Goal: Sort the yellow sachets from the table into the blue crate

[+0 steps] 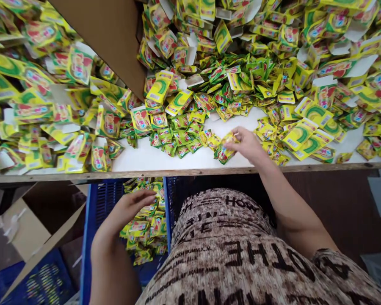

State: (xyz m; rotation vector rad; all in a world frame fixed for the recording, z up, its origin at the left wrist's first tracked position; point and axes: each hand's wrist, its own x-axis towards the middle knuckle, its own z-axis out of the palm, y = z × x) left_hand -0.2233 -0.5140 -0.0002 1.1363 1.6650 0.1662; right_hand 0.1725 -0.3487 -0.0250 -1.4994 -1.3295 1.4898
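Note:
My right hand is just above the white tabletop, its fingers closed on a small yellow sachet. Below the fingertips, green and yellow sachets lie close together near the table's front edge. My left hand hangs lower, past that edge, with its fingers stretched out and nothing visible in them. Under it, a blue crate holds many yellow and green packets. Left of my right hand is a patch of small green sachets.
Heaps of small yellow printed boxes, some with open flaps, cover the table's back and both sides. A brown cardboard panel rises among them. An open cardboard carton stands at lower left, near another blue crate.

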